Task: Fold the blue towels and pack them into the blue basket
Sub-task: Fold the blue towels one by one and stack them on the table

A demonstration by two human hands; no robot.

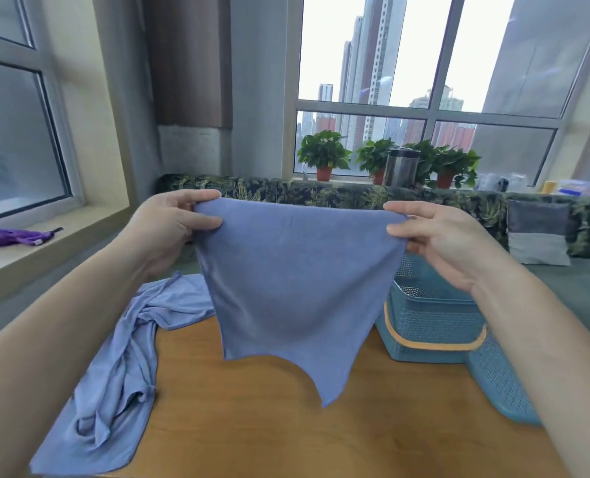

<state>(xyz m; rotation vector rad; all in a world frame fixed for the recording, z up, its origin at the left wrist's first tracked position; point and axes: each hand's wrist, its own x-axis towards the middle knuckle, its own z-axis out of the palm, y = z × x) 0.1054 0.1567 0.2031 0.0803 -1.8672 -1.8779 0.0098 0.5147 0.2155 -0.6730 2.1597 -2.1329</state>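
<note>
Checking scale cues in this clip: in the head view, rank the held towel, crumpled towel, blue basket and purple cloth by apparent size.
1. The held towel and the crumpled towel: about alike; the held one hangs nearer the camera, so they stay unranked.
2. The blue basket, partly hidden.
3. The purple cloth, smallest.

We see a plain periwinkle-blue towel point(293, 288), a teal, mesh-patterned, orange-banded basket point(431, 315), a honey-brown woodgrain table point(252, 426) and a dark, leaf-printed sofa point(321, 194)
</note>
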